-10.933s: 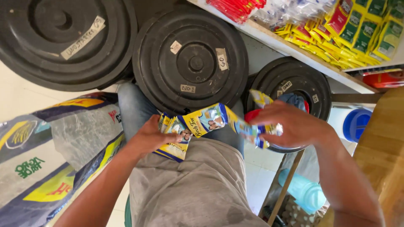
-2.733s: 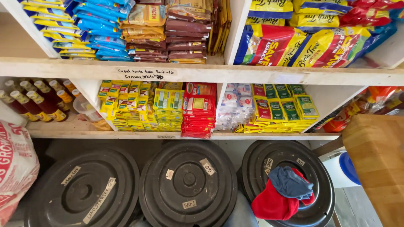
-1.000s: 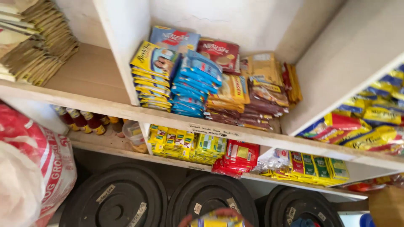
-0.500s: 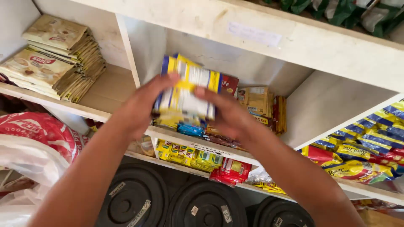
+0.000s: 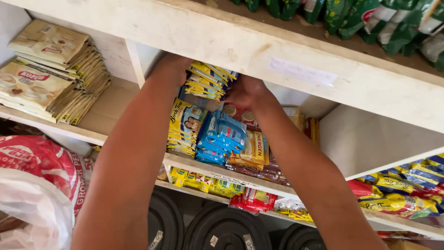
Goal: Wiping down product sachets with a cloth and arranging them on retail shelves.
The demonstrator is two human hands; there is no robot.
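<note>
The white shelf [image 5: 296,69] has many stacks of packets. The left hand [image 5: 173,69] and the right hand [image 5: 245,90] both grip one stack of yellow sachets [image 5: 208,81], high inside the compartment, above the yellow packets [image 5: 185,127] and the blue packets [image 5: 222,139].
</note>
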